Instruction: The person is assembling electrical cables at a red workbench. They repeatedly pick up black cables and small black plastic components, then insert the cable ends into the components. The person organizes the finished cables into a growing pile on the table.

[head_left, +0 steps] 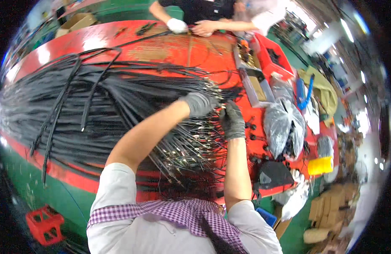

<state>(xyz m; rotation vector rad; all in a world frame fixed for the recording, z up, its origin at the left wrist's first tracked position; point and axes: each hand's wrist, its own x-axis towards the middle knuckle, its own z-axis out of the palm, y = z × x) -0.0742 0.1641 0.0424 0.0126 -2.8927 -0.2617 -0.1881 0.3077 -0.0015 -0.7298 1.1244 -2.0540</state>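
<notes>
Here, cables (119,106): lying long, limp, tangle-prone; best gripped at the metal ends.
Left hand (199,103): closing on cable ends.
Right hand (232,120): pinching one end, three o'clock of the left.

Much of a cable-assembly bench is slipping out of sight behind gloves, glare and the lens rim.

The left hand (199,104) and right hand (232,121), both in grey gloves, are covering the cable ends (212,127) between them, so what the fingers are pinching cannot be told. The black cable bundle (77,106) is running off into the dark rim at left. A co-worker (204,12) across the red table (170,48) is being cut off at the top edge, shoulders upward. Small black parts (251,136) beside the right hand are too small to identify, and the contents of the clear plastic bags (284,122) are blurring under glare.
</notes>
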